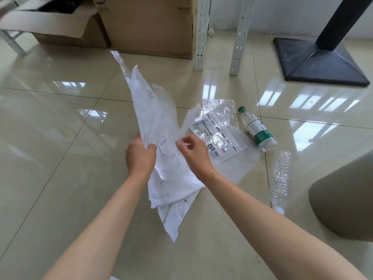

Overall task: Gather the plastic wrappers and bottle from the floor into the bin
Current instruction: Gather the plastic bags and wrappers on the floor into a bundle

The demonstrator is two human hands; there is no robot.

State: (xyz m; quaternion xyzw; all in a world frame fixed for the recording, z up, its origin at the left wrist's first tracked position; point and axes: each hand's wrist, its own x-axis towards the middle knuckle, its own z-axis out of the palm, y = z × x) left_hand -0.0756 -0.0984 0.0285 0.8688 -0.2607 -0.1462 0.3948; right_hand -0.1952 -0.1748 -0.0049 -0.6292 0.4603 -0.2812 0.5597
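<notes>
My left hand [140,156] grips a bunch of translucent white plastic wrappers [153,110] that stands up from the fist and hangs below it. Beside it, my right hand [193,153] pinches the edge of one of these wrappers. More clear wrappers with printed labels [219,132] lie flat on the tiled floor just right of my hands. A plastic bottle with a green cap and green label [258,130] lies on its side farther right. A crushed clear bottle [280,178] lies nearer me. A beige rounded bin [347,201] shows at the right edge.
Cardboard boxes [149,25] stand at the back, one open at the left. Two white perforated shelf legs [201,33] rise beside them. A black square table base with a post [321,59] sits at the back right. The floor is glossy beige tile [60,138].
</notes>
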